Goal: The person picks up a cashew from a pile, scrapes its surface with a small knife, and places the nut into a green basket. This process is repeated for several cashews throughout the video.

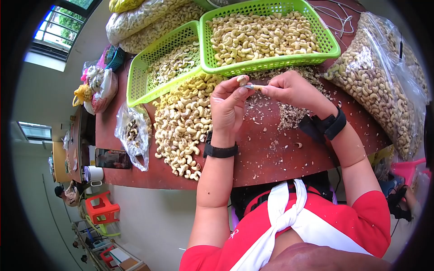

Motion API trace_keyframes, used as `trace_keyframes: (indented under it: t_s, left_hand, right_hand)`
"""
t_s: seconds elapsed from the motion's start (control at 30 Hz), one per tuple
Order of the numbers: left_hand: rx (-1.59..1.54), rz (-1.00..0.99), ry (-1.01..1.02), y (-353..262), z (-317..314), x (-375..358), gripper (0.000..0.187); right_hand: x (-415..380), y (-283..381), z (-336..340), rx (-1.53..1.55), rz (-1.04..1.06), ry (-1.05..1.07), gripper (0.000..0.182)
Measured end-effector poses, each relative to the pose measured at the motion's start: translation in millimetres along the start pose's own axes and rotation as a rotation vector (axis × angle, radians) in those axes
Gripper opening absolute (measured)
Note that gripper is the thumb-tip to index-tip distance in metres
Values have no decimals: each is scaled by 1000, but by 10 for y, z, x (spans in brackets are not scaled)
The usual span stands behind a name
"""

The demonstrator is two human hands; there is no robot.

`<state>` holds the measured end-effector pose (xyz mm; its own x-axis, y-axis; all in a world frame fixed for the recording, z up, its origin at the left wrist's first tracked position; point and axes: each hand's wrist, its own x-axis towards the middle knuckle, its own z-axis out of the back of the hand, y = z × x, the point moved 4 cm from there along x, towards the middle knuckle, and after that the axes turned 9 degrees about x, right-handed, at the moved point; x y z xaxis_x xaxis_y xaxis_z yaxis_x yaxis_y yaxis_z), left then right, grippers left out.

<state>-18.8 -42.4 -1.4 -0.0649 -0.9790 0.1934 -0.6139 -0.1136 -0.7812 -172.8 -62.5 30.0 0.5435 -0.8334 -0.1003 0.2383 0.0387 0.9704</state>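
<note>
My left hand pinches a cashew between thumb and fingers, just in front of the large green basket. Closed around the handle of a small knife, my right hand holds its blade against or very near the nut. A heap of cashews lies on the red table left of my left wrist. Beneath and around my right hand are scattered peel scraps. The large green basket holds many cashews, and the smaller green basket beside it holds fewer.
A big clear bag of cashews stands at the right, with more bags at the back left. On the left are a small plastic bag, a phone and a white mug. Red stools and distant people are beyond.
</note>
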Motion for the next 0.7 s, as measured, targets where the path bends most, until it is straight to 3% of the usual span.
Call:
trace_keyframes:
  t_s: [0.7]
  left_hand:
    - [-9, 45, -231, 33, -80, -61, 10]
  right_hand:
    - [19, -65, 8, -23, 31, -91, 34]
